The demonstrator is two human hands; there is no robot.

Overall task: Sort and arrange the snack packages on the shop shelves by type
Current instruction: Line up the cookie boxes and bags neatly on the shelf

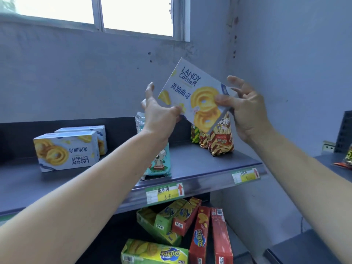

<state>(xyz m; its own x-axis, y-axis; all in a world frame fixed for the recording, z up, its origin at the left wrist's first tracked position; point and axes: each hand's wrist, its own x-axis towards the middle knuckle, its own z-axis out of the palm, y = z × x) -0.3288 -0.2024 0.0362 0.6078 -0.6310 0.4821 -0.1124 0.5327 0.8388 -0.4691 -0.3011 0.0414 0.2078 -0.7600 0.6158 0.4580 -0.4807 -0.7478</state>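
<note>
— Above the top shelf, what was held?

— A Landy Castle butter-cookie box, tilted, pinched between the left hand at its lower corner and the right hand at its right edge, both grasping it, clear of the shelf.

— The risk?

— I judged the thin fingertip hold could let it slip, or its low corner could topple the fries-print bags just beneath.

— Counts?

— Three such cookie boxes: one held, two shelved boxes at left. At least three fries-print bags, one teal koala pouch, two price labels.
</note>
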